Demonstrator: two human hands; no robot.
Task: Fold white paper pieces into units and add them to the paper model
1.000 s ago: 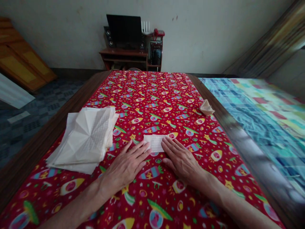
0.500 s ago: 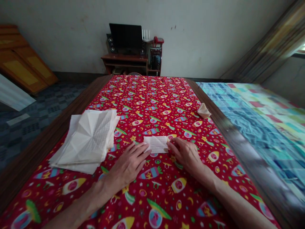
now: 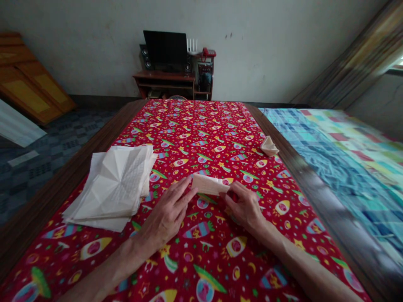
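Observation:
A small folded sheet of lined paper (image 3: 208, 184) is between my two hands, tilted up off the red patterned cloth (image 3: 204, 243). Its right end is pinched between the thumb and fingers of my right hand (image 3: 245, 203). My left hand (image 3: 168, 209) has its fingers stretched out, the tips touching the paper's left end. To the left of that hand lies a stack of creased white paper sheets (image 3: 113, 184). A small folded paper piece (image 3: 269, 146) rests near the cloth's right edge.
The cloth covers a table with dark wooden edges (image 3: 292, 172). On the right is a bed with a checked cover (image 3: 327, 159). Against the far wall, a desk (image 3: 166, 76) carries a monitor (image 3: 165, 48) and a red telephone (image 3: 208, 53). A wooden cabinet (image 3: 34, 84) stands at left.
From lying flat, my right hand has closed on the paper's right end. The paper has gone from flat on the cloth to tilted up. My left fingers have stayed at its left end.

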